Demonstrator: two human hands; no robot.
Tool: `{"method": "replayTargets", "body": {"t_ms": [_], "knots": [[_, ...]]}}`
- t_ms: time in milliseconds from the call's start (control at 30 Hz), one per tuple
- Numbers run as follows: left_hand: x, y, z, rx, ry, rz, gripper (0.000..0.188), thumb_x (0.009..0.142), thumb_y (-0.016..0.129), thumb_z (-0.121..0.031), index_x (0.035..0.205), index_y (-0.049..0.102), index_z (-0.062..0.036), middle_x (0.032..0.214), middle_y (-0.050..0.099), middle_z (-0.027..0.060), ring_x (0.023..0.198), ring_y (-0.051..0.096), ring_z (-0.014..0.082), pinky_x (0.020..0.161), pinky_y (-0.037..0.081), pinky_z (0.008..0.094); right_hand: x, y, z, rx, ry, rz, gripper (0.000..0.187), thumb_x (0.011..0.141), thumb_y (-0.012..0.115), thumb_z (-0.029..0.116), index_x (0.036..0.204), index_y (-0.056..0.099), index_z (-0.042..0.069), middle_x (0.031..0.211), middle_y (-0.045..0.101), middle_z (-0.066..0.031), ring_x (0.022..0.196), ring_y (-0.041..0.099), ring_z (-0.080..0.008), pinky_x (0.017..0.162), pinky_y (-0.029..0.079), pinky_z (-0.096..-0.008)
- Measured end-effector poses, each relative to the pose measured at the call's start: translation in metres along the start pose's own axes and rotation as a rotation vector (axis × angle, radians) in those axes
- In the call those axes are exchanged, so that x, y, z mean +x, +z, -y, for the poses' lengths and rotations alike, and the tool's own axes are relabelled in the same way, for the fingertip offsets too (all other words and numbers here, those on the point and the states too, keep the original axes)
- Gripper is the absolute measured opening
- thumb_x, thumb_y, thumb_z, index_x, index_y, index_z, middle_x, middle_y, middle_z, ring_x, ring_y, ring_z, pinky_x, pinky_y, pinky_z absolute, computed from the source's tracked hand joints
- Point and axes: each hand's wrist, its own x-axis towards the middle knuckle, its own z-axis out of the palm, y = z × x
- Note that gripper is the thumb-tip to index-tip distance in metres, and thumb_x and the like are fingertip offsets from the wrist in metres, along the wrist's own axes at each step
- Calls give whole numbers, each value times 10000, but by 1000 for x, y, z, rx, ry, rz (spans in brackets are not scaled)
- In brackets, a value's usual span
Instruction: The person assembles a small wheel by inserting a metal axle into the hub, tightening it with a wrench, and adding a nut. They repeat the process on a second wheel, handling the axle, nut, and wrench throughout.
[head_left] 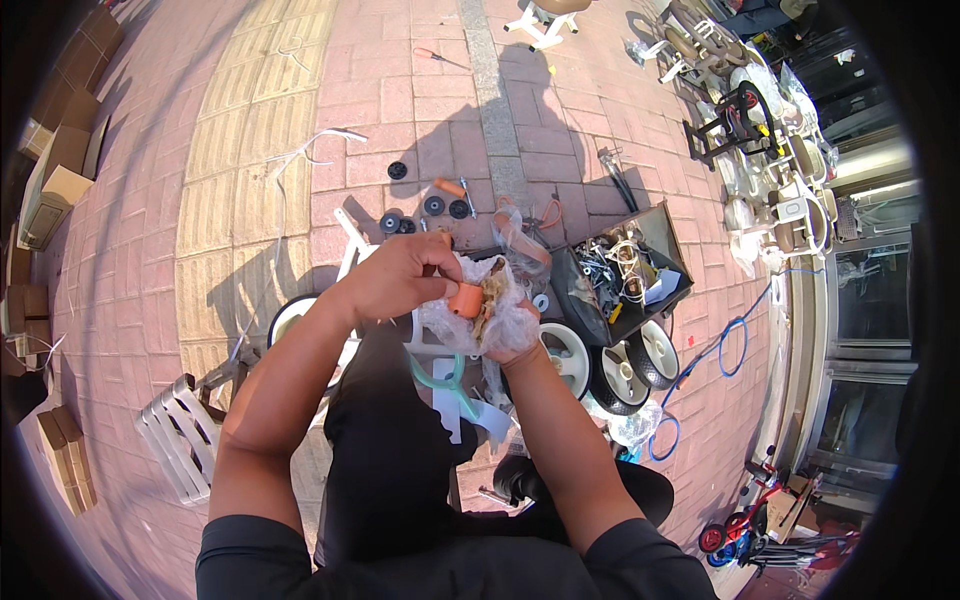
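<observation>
Over my knees, my left hand pinches an orange plastic cylinder-shaped piece between thumb and fingers. Beneath and around that piece is a crumpled clear plastic bag, cupped in my right hand, whose fingers are partly hidden by the plastic. A torn, yellowish-brown lump shows in the bag, right beside the orange piece; its kind cannot be made out. Below the bag lies a translucent green curved strip. White wheels with black tyres, one of them a wheel, stand close to my right forearm.
An open dark toolbox holds metal hardware and cords. Small black wheels and an orange-handled tool lie ahead. A screwdriver is farther off. Cardboard boxes stand left; a blue hose and child-sized bikes are right.
</observation>
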Motion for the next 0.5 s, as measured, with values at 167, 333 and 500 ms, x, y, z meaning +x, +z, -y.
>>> {"method": "replayTargets", "body": {"t_ms": [167,333,500], "knots": [[-16,4,-9,-34,-59,44,112,815,702,36,911,699,-20,897,614,45,860,589,169,777,465,299,-10,8,-14,24,-46,149,699,853,564,456,1424,503,58,1406,548,-212,1266,560,-405,1081,441,-564],[-24,9,-11,-107,-43,70,104,813,712,12,913,706,-17,899,634,49,872,611,178,786,481,303,-17,6,-23,55,-84,106,696,852,567,498,1417,525,95,1407,555,-195,1265,563,-397,1074,449,-560],[-26,18,-13,-154,-121,81,78,847,703,-12,923,690,-22,913,622,35,874,595,150,801,470,283,-26,-1,-25,72,-106,77,774,771,654,398,1452,475,76,1411,551,-188,1264,565,-386,1086,438,-552]]}}
